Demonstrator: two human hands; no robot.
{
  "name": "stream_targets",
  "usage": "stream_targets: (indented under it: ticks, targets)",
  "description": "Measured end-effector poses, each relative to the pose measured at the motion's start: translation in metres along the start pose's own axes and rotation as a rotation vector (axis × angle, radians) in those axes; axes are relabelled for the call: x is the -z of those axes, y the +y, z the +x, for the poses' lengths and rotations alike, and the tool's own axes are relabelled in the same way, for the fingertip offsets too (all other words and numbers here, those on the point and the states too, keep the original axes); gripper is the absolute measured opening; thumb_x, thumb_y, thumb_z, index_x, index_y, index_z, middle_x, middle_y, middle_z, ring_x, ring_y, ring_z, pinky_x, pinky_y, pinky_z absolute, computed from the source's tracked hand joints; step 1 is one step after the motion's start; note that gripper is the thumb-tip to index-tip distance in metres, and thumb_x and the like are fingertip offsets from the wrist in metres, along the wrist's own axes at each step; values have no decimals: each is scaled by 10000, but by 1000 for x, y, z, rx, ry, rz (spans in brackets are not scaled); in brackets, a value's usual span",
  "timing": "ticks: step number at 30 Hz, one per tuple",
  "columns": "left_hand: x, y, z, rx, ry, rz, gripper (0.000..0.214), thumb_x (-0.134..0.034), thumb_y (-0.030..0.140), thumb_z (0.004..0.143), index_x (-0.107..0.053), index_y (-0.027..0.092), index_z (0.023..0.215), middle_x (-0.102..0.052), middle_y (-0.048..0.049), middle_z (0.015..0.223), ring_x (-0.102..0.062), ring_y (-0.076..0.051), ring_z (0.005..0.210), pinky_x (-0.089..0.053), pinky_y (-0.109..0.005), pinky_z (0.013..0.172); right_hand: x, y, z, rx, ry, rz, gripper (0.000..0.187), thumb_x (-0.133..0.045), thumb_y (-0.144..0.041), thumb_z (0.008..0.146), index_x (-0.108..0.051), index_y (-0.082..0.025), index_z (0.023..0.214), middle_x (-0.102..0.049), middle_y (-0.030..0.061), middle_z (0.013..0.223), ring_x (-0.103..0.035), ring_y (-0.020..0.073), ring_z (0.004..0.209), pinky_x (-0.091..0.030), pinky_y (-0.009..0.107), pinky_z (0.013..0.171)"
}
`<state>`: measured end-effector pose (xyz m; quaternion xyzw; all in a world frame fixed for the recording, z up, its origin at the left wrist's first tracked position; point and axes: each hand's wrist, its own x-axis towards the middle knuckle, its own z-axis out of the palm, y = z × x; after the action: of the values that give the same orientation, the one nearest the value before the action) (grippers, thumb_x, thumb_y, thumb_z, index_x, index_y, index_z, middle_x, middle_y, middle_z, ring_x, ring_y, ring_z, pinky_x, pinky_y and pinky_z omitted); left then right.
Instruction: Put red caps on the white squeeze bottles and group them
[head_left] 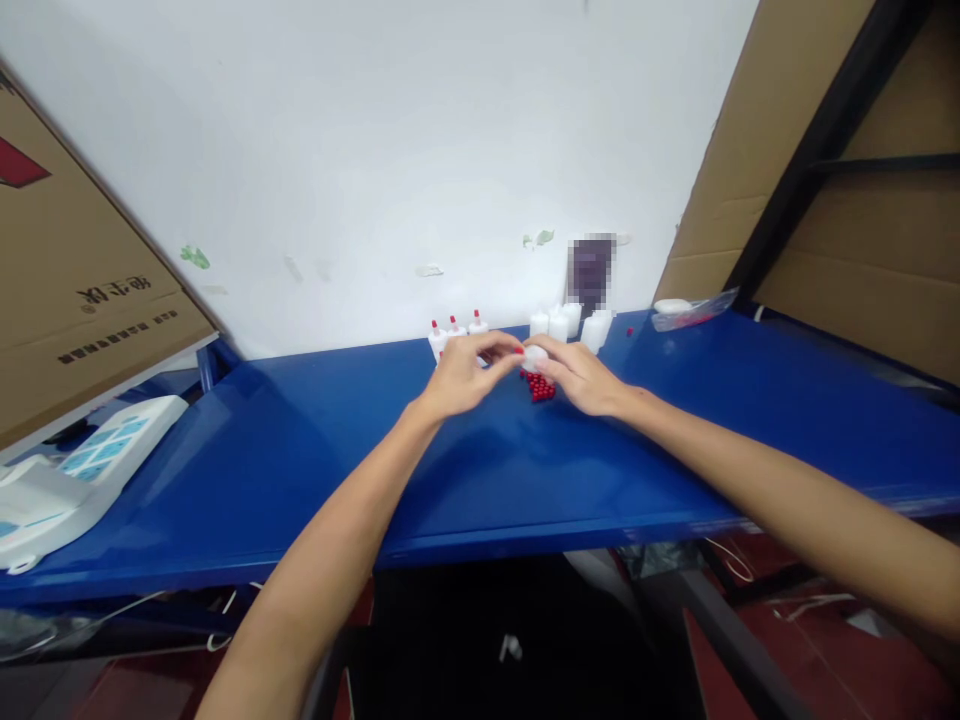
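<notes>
Over the blue table my right hand (581, 378) is closed around a small white bottle (535, 358), which lies tilted on its side between my two hands. My left hand (465, 378) pinches a small red cap (519, 350) at the bottle's left end; whether the cap sits on the tip is hard to see. Just below the hands lies a pile of red caps (540, 388). Behind my left hand several white bottles with red tips (453, 326) stand upright, partly hidden by it. Several white bottles without red tips (559, 325) stand behind my right hand.
A blue table (300, 480) runs up to a white wall (337, 150). A clear plastic bag (694, 312) and one loose red cap (629, 331) lie at the back right. A white device with blue keys (112, 455) stands at left. Cardboard (90, 280) flanks the table.
</notes>
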<state>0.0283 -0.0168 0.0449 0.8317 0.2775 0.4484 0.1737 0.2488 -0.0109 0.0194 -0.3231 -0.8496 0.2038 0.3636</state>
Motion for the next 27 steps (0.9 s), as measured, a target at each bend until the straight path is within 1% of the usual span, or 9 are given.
stream_targets:
  ticks: [2,5,8,10,17,20,23,25,27]
  targets:
    - [24,-2,2,22,108,78,180,-670,315,901,-734,162,971,-751,-42,851,-675,-137,743,-523,-259,701,1,2,0,-36,33,-22,482,-368,-576,1009,-593,-193,1196,-605,3,740,-567,188,681,-394,326,700]
    - [61,-12,-2,74,183,255,187,-646,317,903,-732,172,984,-748,-45,897,-659,-143,753,-513,-277,723,1,4,0,-71,71,-61,499,-353,-577,1012,-571,-210,1269,-554,-9,710,-564,201,691,-390,344,708]
    - [86,-23,-11,157,153,408,213,-617,329,903,-732,174,992,-727,-38,815,-624,-145,684,-481,-288,676,0,4,0,-85,79,-74,487,-356,-568,1015,-566,-223,1286,-546,-12,715,-565,203,692,-387,351,709]
    - [94,-29,-15,199,98,445,244,-592,349,908,-728,171,1006,-716,-33,775,-604,-146,650,-468,-293,664,-1,5,0,-94,68,-80,471,-359,-555,1017,-567,-227,1283,-550,-12,712,-565,205,691,-382,352,701]
    - [90,-39,-17,260,-112,529,266,-559,342,915,-730,190,1050,-731,-37,844,-590,-149,663,-450,-298,680,0,7,1,-99,77,-64,373,-324,-425,1020,-565,-236,1232,-523,-20,691,-539,204,674,-378,365,716]
    - [89,-40,-17,232,-121,513,283,-562,345,913,-730,187,1076,-730,-37,821,-594,-149,647,-454,-293,661,0,5,1,-99,91,-38,255,-353,-323,980,-539,-227,1124,-516,-19,715,-508,192,658,-373,359,704]
    - [87,-39,-17,177,-33,497,286,-580,334,910,-727,192,1110,-730,-30,799,-593,-145,625,-470,-290,651,-1,0,3,-52,74,-33,124,-371,-222,914,-481,-224,971,-518,3,786,-491,190,698,-380,355,708]
    - [81,-36,-16,122,94,504,237,-581,298,920,-735,193,1066,-738,-35,840,-594,-140,642,-483,-291,669,-2,-2,3,-20,66,-66,102,-365,-190,897,-459,-224,912,-524,23,816,-496,199,735,-396,364,729]
    - [69,-33,-15,41,232,525,188,-572,257,936,-734,187,1000,-738,-45,894,-594,-133,671,-494,-289,697,-4,-2,4,-10,72,-116,122,-371,-174,896,-484,-220,889,-547,46,842,-521,214,777,-420,381,764]
